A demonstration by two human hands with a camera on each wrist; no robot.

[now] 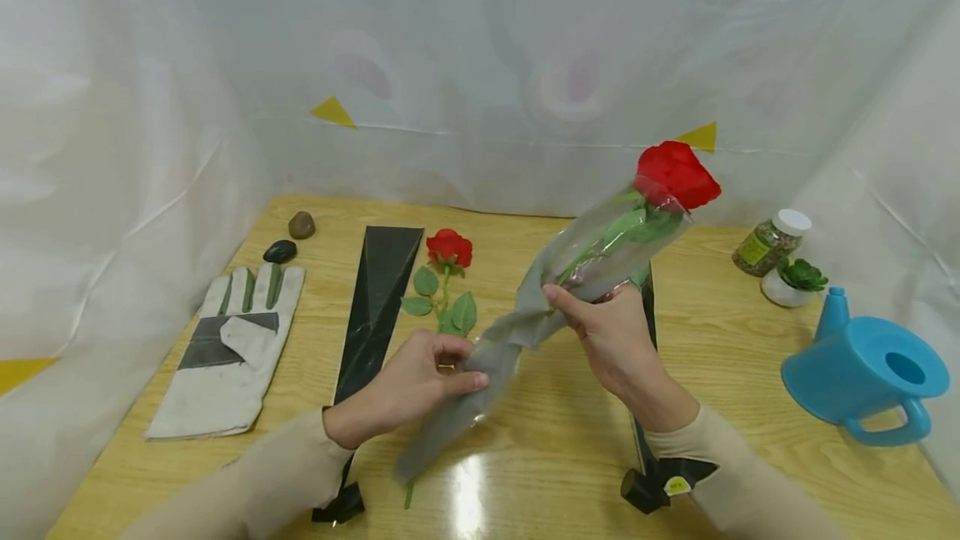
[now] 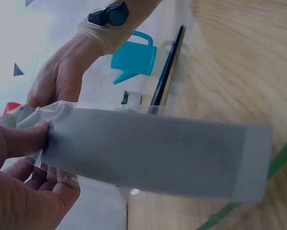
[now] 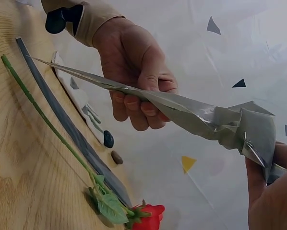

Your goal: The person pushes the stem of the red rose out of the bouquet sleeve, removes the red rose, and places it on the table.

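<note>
- Plainly from where I stand, a grey-and-clear sleeve (image 1: 517,327) is raised above the middle of the tabletop (image 1: 720,340), slanting from the near edge towards the far right corner.
- A red rose (image 1: 678,176) sits inside it, bloom poking out at the upper end.
- The person's right hand (image 1: 618,340) grips the sleeve around its gathered middle, thumb on the near face.
- Lower down, the left hand (image 1: 408,377) pinches the same wrap between thumb and curled fingers; its flat lower end runs free past that grip.
- Beneath, a second rose (image 1: 450,248) lies on the wood, bloom towards the far edge, beside a black strip (image 1: 378,307).
- Another black strip (image 2: 167,72) lies right of centre, partly hidden by the right arm.
- Along the left edge I see a work glove (image 1: 217,394), with a black stone (image 1: 280,252) and a brown stone (image 1: 302,225) beyond its fingers, near the far left corner.
- Near the far right corner stand a tilted-looking jar (image 1: 771,242) and a potted plant (image 1: 787,294); a blue watering can (image 1: 858,365) stands by the right edge.
</note>
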